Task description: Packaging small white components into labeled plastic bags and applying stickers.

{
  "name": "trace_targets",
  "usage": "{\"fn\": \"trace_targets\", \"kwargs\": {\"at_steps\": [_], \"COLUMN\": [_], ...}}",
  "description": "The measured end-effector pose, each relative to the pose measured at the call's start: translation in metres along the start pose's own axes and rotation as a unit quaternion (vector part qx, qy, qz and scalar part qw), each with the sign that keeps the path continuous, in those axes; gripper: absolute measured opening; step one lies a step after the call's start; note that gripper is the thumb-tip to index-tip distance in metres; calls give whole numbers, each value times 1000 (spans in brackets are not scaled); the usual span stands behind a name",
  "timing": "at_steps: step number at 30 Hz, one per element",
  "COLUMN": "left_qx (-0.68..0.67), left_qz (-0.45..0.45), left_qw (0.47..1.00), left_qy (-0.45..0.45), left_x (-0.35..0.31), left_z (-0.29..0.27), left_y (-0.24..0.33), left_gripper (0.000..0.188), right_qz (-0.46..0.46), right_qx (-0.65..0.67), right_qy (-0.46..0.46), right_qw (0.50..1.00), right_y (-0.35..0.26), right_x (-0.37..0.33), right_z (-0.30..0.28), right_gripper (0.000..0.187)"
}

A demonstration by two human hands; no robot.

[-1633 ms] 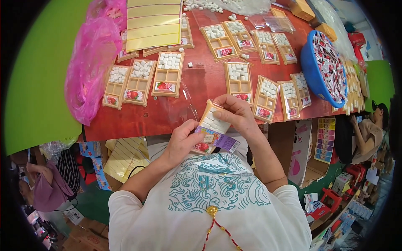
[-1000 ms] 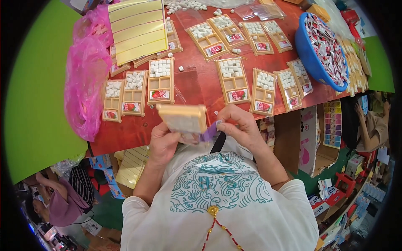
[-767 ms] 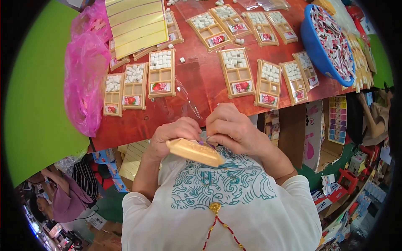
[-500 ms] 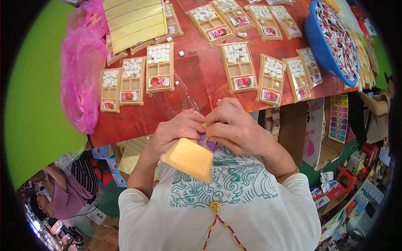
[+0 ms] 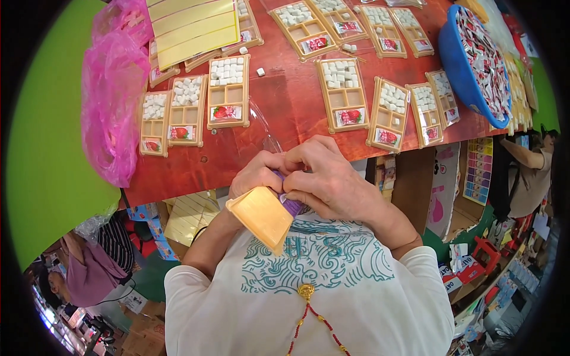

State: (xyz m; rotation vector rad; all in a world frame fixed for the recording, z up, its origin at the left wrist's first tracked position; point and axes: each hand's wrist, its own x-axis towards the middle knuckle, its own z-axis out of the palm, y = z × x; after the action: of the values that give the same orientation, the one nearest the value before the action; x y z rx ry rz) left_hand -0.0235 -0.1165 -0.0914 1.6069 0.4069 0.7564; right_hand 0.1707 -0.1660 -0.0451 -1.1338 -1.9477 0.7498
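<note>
The person's left hand (image 5: 256, 175) has its fingers clamped on a tray (image 5: 260, 218), which hangs tilted below them with its plain back showing. The right hand (image 5: 332, 181) sits just beside, its thumb and fingers pinched together on a purple label (image 5: 291, 205) at the tray's edge; the two hands touch or nearly so. Beyond the fingers spreads the red tabletop (image 5: 285, 113). Ahead and left of them lie three trays of white cubes (image 5: 225, 72), with a pink bag (image 5: 113, 107) farther left and a yellow sheet (image 5: 193, 29) farther ahead. Ahead and right lie more such trays, then a blue bowl (image 5: 454, 65) of small packets (image 5: 484, 65).
</note>
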Motion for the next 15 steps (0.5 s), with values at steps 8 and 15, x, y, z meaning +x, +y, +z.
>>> {"fn": "trace_targets", "kwargs": {"at_steps": [8, 15], "left_qx": [-91, -309], "left_qz": [-26, -35], "left_qw": [993, 941], "left_qy": [69, 129], "left_x": [-4, -1], "left_z": [16, 24], "left_y": [-11, -22], "left_gripper": [24, 26], "right_qz": [22, 61], "right_qx": [-80, -45], "right_qy": [5, 62], "right_qw": [997, 995], "right_y": [-5, 8], "right_x": [4, 3], "right_z": [2, 5], "right_gripper": [25, 27]}}
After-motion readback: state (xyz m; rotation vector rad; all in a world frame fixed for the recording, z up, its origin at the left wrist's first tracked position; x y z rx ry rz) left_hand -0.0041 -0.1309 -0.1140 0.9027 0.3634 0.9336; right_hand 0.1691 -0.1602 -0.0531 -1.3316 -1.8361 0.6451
